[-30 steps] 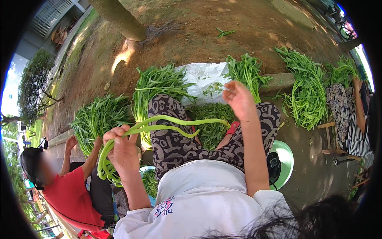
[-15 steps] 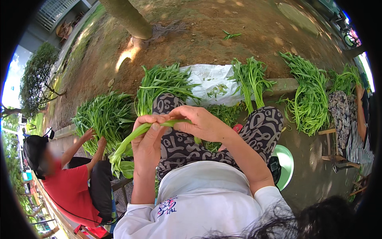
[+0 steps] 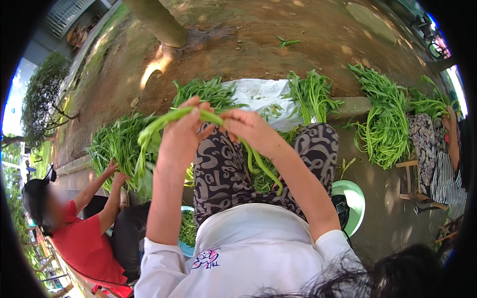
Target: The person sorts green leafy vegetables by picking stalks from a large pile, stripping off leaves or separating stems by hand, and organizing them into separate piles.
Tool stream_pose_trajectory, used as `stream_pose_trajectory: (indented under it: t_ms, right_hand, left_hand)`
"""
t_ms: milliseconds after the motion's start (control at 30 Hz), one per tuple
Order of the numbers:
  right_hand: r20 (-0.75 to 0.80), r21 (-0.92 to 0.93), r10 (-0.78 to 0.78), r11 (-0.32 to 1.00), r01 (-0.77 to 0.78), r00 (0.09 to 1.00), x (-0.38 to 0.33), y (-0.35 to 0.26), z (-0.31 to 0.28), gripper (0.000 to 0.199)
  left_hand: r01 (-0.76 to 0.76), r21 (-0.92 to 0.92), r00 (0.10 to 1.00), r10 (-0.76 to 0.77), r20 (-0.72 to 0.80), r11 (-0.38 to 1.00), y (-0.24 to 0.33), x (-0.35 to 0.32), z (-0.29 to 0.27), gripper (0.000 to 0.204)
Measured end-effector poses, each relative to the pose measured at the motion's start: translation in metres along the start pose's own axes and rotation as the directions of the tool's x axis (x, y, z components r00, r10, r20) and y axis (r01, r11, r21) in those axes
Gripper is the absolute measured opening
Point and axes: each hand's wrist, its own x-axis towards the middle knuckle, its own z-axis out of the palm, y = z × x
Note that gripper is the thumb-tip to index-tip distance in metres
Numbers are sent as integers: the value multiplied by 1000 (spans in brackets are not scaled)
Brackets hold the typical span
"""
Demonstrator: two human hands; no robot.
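Note:
In front of my knees I hold a long green leafy stalk [image 3: 171, 116], which looks like water spinach. Near its leafy end, my left hand [image 3: 185, 130] is closed around it. My right hand [image 3: 247, 130] pinches it a little farther along, and thin stem ends [image 3: 266, 172] hang below toward my lap. The leafy tip droops at the left of my left wrist. Beyond my hands lies a bunch of the same greens [image 3: 207, 93], partly hidden by my fingers.
A white plastic sheet [image 3: 256, 97] carries leaf scraps. More stalks form a bundle [image 3: 312, 97] and a heap [image 3: 385, 121] at right. A light-blue bowl of greens [image 3: 188, 228] and a pale green basin [image 3: 355, 206] flank me. A person in red [image 3: 89, 243] handles greens [image 3: 121, 149] at left.
Both my hands have moved up and away from my body with the stalk. Its stem ends now hang in view below my right hand. The bowl at left has come into view.

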Motion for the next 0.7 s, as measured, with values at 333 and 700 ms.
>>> stream_pose_trajectory:
  t_ms: [333, 700]
  right_hand:
    - [-531, -505, -460, 846, 171, 712, 60, -83, -129, 29]
    - [-638, -749, -522, 591, -300, 566, -27, 74, -283, 25]
  left_hand:
    - [-67, 305, 971, -8, 240, 950, 12, 98, 85, 54]
    - [-383, 688, 921, 204, 331, 617, -115, 58, -11, 21]
